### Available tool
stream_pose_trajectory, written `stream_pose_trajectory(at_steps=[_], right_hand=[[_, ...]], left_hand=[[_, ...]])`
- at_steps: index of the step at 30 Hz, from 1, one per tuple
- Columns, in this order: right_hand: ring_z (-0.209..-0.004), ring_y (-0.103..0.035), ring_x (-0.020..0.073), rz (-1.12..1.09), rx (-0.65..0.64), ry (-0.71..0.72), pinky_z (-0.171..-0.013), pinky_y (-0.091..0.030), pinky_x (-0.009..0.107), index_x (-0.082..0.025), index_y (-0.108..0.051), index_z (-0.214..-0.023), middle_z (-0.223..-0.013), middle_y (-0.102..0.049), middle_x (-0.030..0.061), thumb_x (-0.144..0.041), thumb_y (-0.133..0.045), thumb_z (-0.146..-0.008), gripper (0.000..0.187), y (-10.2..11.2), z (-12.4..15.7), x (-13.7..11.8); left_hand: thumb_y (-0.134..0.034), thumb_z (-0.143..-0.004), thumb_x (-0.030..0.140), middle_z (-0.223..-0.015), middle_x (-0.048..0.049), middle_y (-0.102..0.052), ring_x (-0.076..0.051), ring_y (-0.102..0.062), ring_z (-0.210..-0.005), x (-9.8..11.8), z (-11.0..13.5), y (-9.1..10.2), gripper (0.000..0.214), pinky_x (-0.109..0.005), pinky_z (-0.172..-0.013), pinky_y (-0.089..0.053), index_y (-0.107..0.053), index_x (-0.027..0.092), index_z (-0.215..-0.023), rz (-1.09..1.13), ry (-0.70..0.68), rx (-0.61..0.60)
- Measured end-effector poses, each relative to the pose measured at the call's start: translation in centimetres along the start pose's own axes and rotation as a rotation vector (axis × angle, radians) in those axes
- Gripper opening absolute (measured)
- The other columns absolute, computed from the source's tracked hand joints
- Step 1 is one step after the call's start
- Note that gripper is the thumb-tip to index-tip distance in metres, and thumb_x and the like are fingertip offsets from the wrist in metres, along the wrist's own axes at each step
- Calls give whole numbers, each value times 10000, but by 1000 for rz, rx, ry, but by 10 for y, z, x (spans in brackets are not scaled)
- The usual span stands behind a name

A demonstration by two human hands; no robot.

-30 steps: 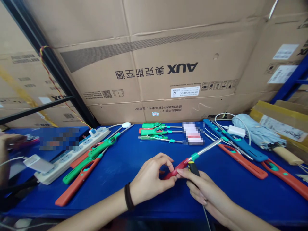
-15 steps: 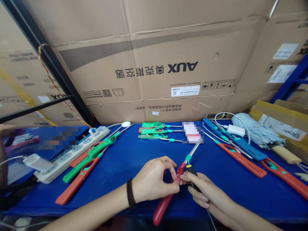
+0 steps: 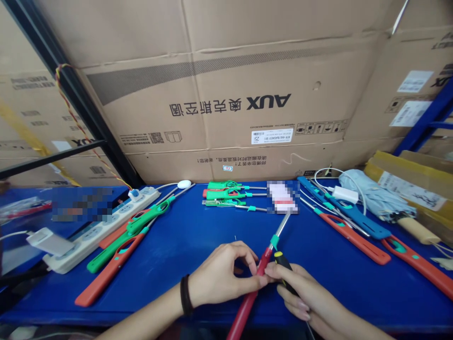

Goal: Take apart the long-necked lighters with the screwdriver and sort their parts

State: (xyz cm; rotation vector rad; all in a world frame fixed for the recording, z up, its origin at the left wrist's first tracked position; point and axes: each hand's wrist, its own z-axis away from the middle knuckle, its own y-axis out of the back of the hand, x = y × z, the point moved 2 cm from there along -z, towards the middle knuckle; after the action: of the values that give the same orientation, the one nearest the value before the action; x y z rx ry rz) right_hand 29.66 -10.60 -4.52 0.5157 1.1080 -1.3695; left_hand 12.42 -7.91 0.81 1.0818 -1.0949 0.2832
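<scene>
Near the front of the table, a dark red long-necked lighter [image 3: 244,309] slants with its metal tube pointing up and right. My left hand [image 3: 221,271], with a black band at the wrist, is closed, pinching the middle of the lighter between thumb and fingers. My right hand [image 3: 311,285] is wrapped round a screwdriver [image 3: 285,270] with a black and yellow handle, its shaft running down towards me. The right thumb and fingertips also touch the lighter's side. What lies between the fingertips is hidden.
Green lighters [image 3: 221,194] lie at the back. Orange and green lighters and a white power strip [image 3: 90,241] are at left. On the right lie a blue lighter [image 3: 368,217], orange lighters [image 3: 357,241] and a folded umbrella [image 3: 375,193]. A cardboard sheet [image 3: 226,61] stands behind.
The red lighter has turned about its length, and its lower end has slid down past the frame's edge. Both hands have dropped slightly with it. Another person's hand at far left has left view.
</scene>
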Motion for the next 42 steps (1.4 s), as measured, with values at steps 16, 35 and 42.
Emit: stream_pose_trajectory(at_steps=[16,35,42], right_hand=[[-318,-163,-5,-70,92,8,-329,-111,161,-140,-593,-729,-417,-339,-109,-504,-680,-690,376,3,-7,5],[-308,-188,-25,-95,24,11,-322,-99,154,-128,-607,-817,-614,-600,-2,-398,-580,-809,271,2,-6,2],[-310,-206,-46,-198,61,-17,-325,-105,135,-120,-597,-844,-792,-691,78,-357,-628,-785,246,-1,-2,-8]], left_hand=[[-525,-852,340,-732,8,-613,-105,-538,-572,-5,-6,-13,158,-170,-470,-334,-469,193,-863,80,21,-137],[-548,-852,287,-675,49,-582,-137,-514,-595,12,5,-2,77,-196,-547,-340,-506,255,-908,-346,-29,-104],[-557,-853,259,-795,37,-611,-147,-558,-695,16,6,5,76,-217,-641,-388,-496,242,-896,-343,-74,-72]])
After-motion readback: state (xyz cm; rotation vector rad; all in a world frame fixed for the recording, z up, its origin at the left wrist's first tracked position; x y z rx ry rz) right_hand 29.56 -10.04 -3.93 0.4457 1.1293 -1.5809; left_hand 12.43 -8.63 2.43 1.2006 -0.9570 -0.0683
